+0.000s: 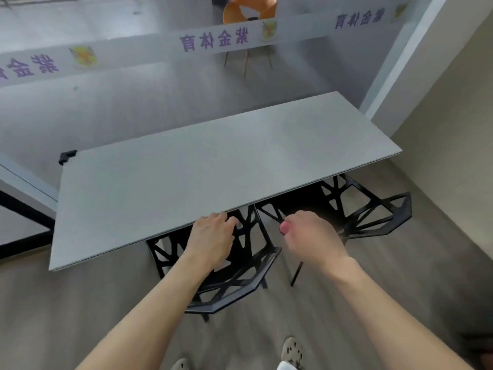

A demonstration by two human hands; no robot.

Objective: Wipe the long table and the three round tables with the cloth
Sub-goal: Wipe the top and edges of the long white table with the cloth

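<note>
The long grey table point(202, 166) stretches from lower left to upper right ahead of me, its top bare. My left hand point(212, 237) hovers at the table's near edge above a black chair, fingers curled together, with nothing visible in it. My right hand point(310, 236) is closed in a fist just off the near edge, over the gap between the two chairs. A small pinkish bit shows at its thumb side; I cannot tell whether it is the thumb tip or cloth. No cloth is clearly in view, and no round table shows.
Two black lattice chairs point(234, 284) point(373, 209) are tucked under the table's near side. A glass wall with a lettered white band point(213, 40) runs behind the table, an orange chair point(249, 9) beyond it. A white pillar point(416, 54) stands at right. My shoes point(292, 352) are on the wood floor.
</note>
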